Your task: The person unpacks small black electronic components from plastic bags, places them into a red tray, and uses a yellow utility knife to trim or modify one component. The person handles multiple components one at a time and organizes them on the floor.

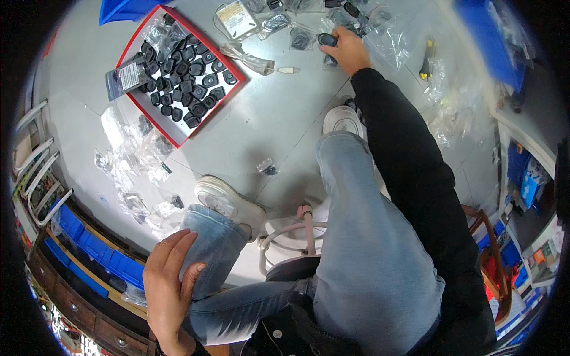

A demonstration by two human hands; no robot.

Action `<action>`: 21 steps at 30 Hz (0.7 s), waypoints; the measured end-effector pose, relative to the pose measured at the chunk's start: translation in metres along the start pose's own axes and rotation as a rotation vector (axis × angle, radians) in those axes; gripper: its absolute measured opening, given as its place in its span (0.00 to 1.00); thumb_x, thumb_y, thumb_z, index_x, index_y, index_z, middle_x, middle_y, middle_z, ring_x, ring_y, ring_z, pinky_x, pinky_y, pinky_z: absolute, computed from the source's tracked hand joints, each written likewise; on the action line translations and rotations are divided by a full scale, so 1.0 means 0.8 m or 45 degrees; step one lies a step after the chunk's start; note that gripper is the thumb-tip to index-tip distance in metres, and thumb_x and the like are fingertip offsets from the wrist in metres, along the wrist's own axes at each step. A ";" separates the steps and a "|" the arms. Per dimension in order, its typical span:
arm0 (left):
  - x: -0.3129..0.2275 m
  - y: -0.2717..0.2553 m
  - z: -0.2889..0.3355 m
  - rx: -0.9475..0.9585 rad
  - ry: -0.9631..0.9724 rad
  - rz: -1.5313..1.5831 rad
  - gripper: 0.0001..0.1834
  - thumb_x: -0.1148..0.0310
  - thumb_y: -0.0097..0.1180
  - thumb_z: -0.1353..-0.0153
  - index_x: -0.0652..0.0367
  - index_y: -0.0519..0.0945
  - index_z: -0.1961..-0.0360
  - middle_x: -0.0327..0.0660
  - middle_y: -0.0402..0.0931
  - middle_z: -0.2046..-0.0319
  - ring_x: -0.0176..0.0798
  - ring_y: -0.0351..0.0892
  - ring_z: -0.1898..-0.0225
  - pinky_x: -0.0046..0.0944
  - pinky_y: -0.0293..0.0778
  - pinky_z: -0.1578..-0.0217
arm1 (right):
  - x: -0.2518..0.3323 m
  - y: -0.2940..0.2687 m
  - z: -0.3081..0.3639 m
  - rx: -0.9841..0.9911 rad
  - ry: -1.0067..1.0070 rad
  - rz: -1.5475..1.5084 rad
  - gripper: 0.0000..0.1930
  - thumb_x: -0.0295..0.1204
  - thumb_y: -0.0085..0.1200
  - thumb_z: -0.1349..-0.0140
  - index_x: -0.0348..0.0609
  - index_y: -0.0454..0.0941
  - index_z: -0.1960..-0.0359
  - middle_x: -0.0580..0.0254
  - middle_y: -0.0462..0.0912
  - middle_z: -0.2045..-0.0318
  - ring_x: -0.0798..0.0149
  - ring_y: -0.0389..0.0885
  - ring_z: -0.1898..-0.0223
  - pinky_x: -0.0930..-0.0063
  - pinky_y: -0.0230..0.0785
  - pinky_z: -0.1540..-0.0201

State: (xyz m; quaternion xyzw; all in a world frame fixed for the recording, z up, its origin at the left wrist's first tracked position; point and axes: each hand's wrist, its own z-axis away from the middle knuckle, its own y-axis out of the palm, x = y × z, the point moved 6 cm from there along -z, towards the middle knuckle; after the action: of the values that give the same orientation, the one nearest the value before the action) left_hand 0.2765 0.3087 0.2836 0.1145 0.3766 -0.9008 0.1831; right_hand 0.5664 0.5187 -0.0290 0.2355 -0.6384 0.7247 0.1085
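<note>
My right hand (350, 52) reaches far forward to the floor, its thumb and fingers closed on a small black oval plastic piece (326, 40) that looks like a key fob. Around it lie several small clear bags (301, 39) with dark parts inside. My left hand (168, 276) is held over my left knee, fingers extended and holding nothing. Ahead of my left foot sits a shallow red-rimmed box (212, 113), white inside, filled with many black fob-like pieces (187, 86). A labelled grey packet (127, 79) rests across its left edge.
A cable with a white plug (287, 70) lies beside the box, near a white boxed device (236, 21). Crumpled plastic bags (127, 145) litter the left floor. A yellow-and-black cutter (427, 59) lies at right. Blue bins (98, 243) line the left shelf; a stool leg (307, 228) stands between my legs.
</note>
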 end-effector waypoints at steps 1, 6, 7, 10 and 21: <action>-0.001 0.000 0.000 -0.006 0.014 -0.034 0.20 0.63 0.56 0.50 0.65 0.74 0.58 0.51 0.73 0.59 0.53 0.73 0.58 0.43 0.69 0.58 | -0.011 -0.002 0.007 0.128 0.196 -0.566 0.21 0.39 0.56 0.48 0.41 0.70 0.56 0.57 0.74 0.67 0.62 0.74 0.76 0.69 0.66 0.76; -0.001 0.000 0.004 0.014 0.010 -0.001 0.20 0.64 0.55 0.49 0.63 0.73 0.56 0.51 0.72 0.57 0.53 0.72 0.56 0.43 0.67 0.55 | 0.029 -0.031 0.075 0.661 0.697 -2.555 0.22 0.43 0.47 0.40 0.34 0.68 0.56 0.69 0.70 0.70 0.81 0.54 0.83 0.88 0.49 0.84; -0.001 0.000 0.005 0.030 -0.009 0.012 0.20 0.65 0.55 0.48 0.63 0.73 0.55 0.51 0.72 0.56 0.53 0.71 0.54 0.43 0.67 0.54 | 0.040 -0.041 0.080 0.676 0.679 -2.630 0.22 0.44 0.46 0.39 0.34 0.68 0.55 0.69 0.70 0.70 0.81 0.54 0.83 0.88 0.49 0.84; -0.003 0.000 0.006 0.033 -0.018 0.010 0.19 0.65 0.54 0.48 0.63 0.73 0.55 0.51 0.72 0.56 0.54 0.71 0.54 0.43 0.66 0.54 | 0.079 -0.070 0.086 0.825 0.496 -2.861 0.24 0.45 0.43 0.38 0.33 0.66 0.53 0.69 0.69 0.70 0.81 0.54 0.83 0.89 0.48 0.84; -0.003 -0.004 0.012 -0.076 0.105 -0.037 0.19 0.65 0.57 0.51 0.62 0.74 0.58 0.48 0.73 0.59 0.53 0.72 0.60 0.43 0.69 0.59 | 0.135 -0.019 0.083 0.975 0.615 -1.580 0.17 0.39 0.46 0.40 0.35 0.73 0.62 0.68 0.73 0.76 0.81 0.56 0.85 0.87 0.49 0.86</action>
State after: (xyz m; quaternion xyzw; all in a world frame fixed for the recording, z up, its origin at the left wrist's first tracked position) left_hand 0.2768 0.3042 0.2928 0.1406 0.4121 -0.8863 0.1577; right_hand 0.4932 0.4410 0.0415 0.4068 -0.0525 0.7329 0.5427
